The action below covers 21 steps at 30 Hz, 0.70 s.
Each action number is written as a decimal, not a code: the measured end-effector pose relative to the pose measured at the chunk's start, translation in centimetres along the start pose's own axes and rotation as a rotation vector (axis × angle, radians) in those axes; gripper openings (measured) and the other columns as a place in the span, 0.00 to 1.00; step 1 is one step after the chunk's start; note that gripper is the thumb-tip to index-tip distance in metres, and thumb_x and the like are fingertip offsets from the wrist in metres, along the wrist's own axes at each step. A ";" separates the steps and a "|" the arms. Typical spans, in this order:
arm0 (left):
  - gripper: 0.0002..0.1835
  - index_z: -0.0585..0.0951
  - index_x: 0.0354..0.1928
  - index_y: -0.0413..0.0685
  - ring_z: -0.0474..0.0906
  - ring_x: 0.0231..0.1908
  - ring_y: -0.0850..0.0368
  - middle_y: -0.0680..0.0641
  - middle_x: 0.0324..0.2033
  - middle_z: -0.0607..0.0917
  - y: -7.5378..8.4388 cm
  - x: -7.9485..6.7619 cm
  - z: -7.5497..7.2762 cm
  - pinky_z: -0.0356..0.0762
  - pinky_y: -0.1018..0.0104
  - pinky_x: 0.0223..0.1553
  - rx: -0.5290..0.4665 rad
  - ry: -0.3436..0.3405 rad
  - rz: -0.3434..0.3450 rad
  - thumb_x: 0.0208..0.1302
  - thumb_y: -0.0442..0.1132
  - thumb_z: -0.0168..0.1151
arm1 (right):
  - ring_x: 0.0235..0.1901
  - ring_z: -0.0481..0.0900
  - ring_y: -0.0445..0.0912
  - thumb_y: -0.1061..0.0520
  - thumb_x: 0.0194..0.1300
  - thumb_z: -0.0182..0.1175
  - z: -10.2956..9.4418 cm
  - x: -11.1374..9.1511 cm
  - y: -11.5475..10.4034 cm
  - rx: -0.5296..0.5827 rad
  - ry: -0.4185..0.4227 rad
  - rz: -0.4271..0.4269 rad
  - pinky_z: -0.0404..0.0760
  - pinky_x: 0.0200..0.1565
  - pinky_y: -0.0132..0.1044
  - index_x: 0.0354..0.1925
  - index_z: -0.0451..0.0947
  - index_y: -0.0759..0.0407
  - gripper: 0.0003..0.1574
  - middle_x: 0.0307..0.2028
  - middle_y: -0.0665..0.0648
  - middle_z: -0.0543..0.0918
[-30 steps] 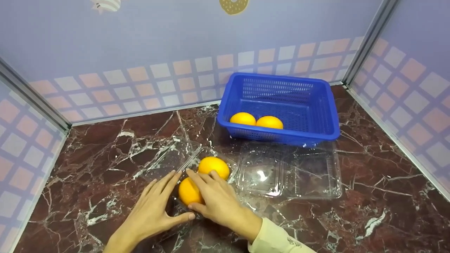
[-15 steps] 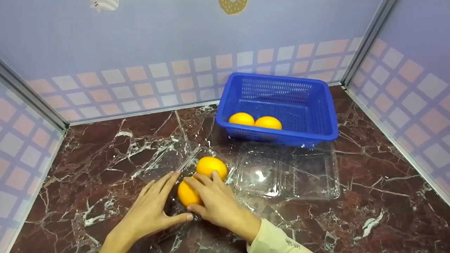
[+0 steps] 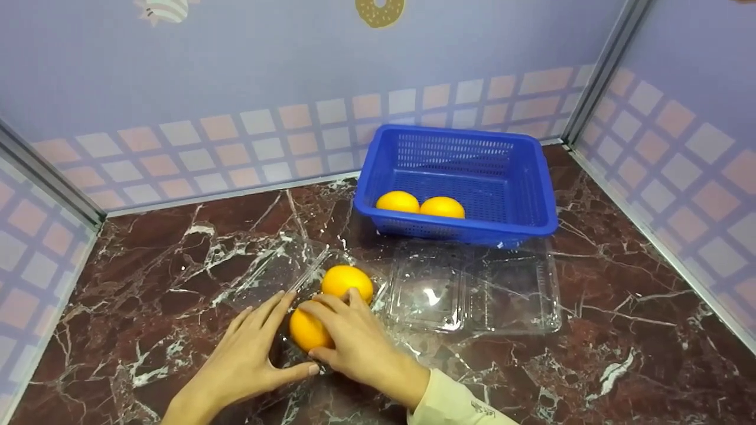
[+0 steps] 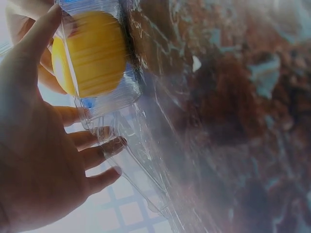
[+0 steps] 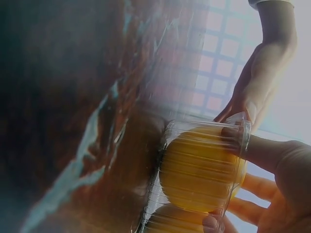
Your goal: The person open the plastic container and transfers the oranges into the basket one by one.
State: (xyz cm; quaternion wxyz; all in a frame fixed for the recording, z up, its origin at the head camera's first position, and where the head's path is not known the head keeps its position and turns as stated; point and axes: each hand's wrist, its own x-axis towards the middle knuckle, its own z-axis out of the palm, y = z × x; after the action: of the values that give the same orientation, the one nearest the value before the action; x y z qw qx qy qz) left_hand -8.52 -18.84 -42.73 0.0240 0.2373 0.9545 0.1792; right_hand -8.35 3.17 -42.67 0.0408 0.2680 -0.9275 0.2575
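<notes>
In the head view my right hand [image 3: 360, 342] curls its fingers and thumb over the nearer orange [image 3: 308, 327], which sits in a clear plastic clamshell container [image 4: 112, 99]. A second orange [image 3: 347, 282] lies behind it in the same half, partly under my right fingertips. The container's lid [image 3: 266, 277] lies folded open to the left. My left hand [image 3: 245, 354] is spread at the container's left side, fingers nearly straight along the hinge edge and thumb tip by the near rim. Through the ribbed wall in the right wrist view, the nearer orange [image 5: 199, 170] shows beside the thumb.
A blue plastic basket [image 3: 508, 229] stands at the back right with two oranges [image 3: 442, 208] against its front wall. Another clear clamshell container [image 3: 511, 295] lies open in front of it. Patterned panels [image 3: 283, 141] border the dark marbled table [image 3: 590, 360].
The head view has shifted slightly, so everything sits a little further left in it. Both hands keep nearly the same place at the container and oranges.
</notes>
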 end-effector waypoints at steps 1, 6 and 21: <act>0.65 0.61 0.82 0.45 0.68 0.74 0.34 0.35 0.78 0.67 0.1 0.0 0.0 0.57 0.29 0.77 -0.002 0.000 -0.006 0.54 0.83 0.64 | 0.61 0.76 0.58 0.48 0.59 0.80 0.0 0.0 0.0 0.000 0.001 0.003 0.80 0.65 0.55 0.71 0.76 0.48 0.45 0.68 0.53 0.81; 0.66 0.60 0.82 0.43 0.66 0.75 0.32 0.33 0.78 0.66 0.6 0.0 0.3 0.54 0.29 0.77 0.014 0.008 -0.038 0.54 0.84 0.62 | 0.57 0.76 0.56 0.46 0.58 0.80 0.0 0.0 -0.1 -0.014 0.005 0.018 0.85 0.57 0.53 0.71 0.76 0.46 0.44 0.67 0.53 0.81; 0.69 0.60 0.83 0.43 0.65 0.76 0.35 0.32 0.77 0.67 1.2 0.1 0.4 0.55 0.29 0.77 0.011 0.006 -0.069 0.51 0.86 0.62 | 0.59 0.75 0.57 0.47 0.63 0.78 -0.2 -0.1 0.0 -0.004 -0.034 0.016 0.84 0.60 0.54 0.73 0.73 0.47 0.44 0.67 0.57 0.80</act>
State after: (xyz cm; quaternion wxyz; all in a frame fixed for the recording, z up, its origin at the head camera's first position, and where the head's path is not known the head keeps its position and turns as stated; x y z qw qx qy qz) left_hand -8.00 -17.68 -42.66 0.0262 0.2039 0.9631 0.1738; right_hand -8.29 3.29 -42.50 0.0235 0.2650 -0.9306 0.2514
